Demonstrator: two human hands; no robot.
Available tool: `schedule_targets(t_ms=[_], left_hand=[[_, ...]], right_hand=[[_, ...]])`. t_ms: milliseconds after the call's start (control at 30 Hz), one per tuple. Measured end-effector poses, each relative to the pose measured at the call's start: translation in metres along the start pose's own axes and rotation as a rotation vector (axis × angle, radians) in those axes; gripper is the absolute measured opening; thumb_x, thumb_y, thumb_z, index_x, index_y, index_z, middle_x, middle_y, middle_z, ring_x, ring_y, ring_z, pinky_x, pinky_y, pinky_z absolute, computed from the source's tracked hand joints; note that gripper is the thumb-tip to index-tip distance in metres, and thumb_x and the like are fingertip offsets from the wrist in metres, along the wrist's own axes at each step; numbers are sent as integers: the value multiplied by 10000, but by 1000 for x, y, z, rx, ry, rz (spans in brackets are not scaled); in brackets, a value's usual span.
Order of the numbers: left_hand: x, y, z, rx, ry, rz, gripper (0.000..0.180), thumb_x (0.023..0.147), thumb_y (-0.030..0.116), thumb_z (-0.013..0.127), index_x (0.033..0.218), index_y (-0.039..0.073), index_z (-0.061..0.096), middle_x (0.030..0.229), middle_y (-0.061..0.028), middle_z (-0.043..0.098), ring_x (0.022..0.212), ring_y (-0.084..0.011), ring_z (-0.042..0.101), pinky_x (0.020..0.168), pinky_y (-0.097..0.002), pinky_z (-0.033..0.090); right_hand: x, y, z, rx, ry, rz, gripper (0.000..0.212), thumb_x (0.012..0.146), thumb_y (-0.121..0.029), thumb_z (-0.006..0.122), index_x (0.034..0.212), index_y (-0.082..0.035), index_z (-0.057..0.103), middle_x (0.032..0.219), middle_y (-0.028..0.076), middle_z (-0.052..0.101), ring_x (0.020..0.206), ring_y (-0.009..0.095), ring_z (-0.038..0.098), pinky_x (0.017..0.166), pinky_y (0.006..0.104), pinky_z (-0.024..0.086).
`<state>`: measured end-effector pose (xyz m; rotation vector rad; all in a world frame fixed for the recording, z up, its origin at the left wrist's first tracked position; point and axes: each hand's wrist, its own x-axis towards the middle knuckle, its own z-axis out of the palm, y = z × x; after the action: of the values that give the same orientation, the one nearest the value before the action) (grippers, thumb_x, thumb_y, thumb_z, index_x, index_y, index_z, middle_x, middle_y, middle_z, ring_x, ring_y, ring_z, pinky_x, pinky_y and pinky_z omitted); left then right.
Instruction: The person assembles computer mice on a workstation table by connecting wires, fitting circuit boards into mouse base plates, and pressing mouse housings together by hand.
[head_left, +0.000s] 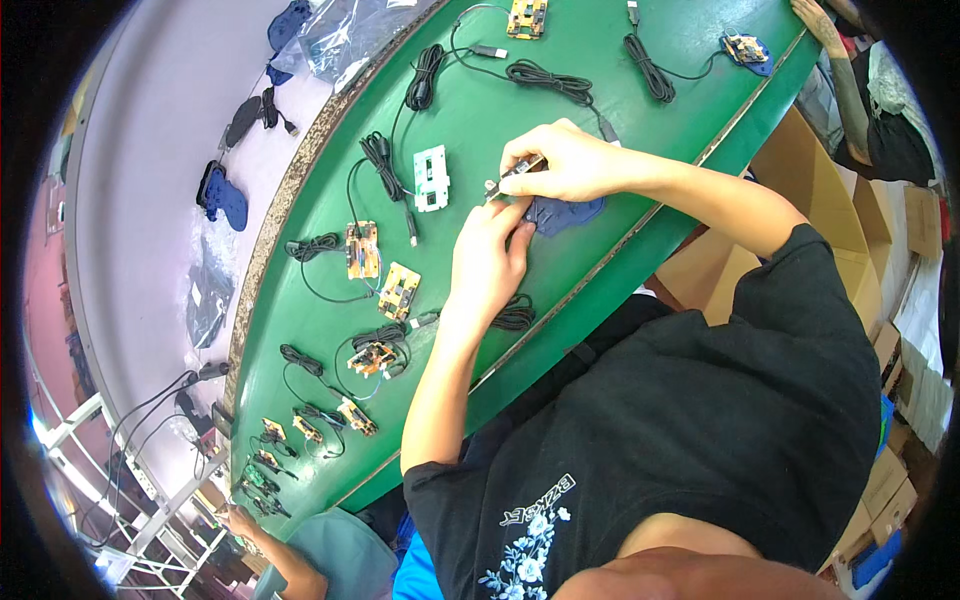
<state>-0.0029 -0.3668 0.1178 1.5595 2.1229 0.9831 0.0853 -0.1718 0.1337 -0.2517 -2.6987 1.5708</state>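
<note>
Above the green work surface my hands meet over a small dark part [521,174] with a lighter edge, perhaps a circuit board; fingers cover most of it. My right hand [575,163] pinches it from above, thumb and fingers closed. My left hand [488,252] has its fingertips closed at the part's lower end, by a small metallic bit. Just under both hands lies a dark blue moulded plastic piece [563,214], partly hidden by them. A black coiled cable [515,313] rests near my left wrist.
Yellow-brown circuit boards [398,291] with coiled USB cables [549,80] lie along the green conveyor belt [470,120]. A pale green board [431,178] sits left of my hands. Blue shells [223,197] lie on the grey side table. Co-workers' arms [847,90] show at both ends.
</note>
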Motion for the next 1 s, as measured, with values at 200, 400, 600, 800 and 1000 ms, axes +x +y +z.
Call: schedule_targets(t_ms=[200, 400, 600, 800, 1000], left_hand=[[7, 1, -7, -83, -70, -105, 352, 832, 46, 748, 1183, 42, 718, 825, -85, 618, 715, -196, 571, 693, -316, 492], [12, 2, -13, -111, -186, -210, 366, 826, 129, 754, 1190, 115, 733, 817, -47, 601, 744, -223, 573, 717, -359, 490], [17, -1, -17, -137, -232, -239, 385, 829, 132, 751, 1212, 112, 731, 797, -39, 592, 672, -194, 542, 665, -342, 480], [19, 2, -21, -124, -295, -268, 432, 824, 146, 759, 1251, 113, 713, 809, -35, 586, 684, -184, 535, 674, -335, 481], [5, 13, -11, -82, -47, -102, 495, 791, 197, 842, 1216, 0, 685, 1006, -97, 636, 863, -222, 614, 787, -331, 523]], right_hand=[[-6, 22, -26, 259, -229, -21, 279, 911, -286, 721, 1021, -29, 722, 1000, 79, 725, 943, 168, 656, 866, 330, 511], [-39, 25, -29, 34, -125, -359, 225, 817, -215, 799, 1009, -104, 763, 1105, 94, 714, 1084, 271, 636, 992, 447, 461], [-48, 28, -19, -299, -58, -480, 236, 826, -189, 779, 1050, -126, 741, 1222, 53, 682, 1217, 244, 595, 1121, 562, 353], [-55, 19, -3, -518, -18, -444, 222, 849, -158, 740, 1069, -134, 724, 1292, 62, 667, 1258, 251, 591, 1104, 586, 382], [-66, 13, 20, -573, 148, -358, 286, 888, -178, 694, 1154, -76, 669, 1342, 128, 639, 1281, 256, 582, 1089, 566, 408]])
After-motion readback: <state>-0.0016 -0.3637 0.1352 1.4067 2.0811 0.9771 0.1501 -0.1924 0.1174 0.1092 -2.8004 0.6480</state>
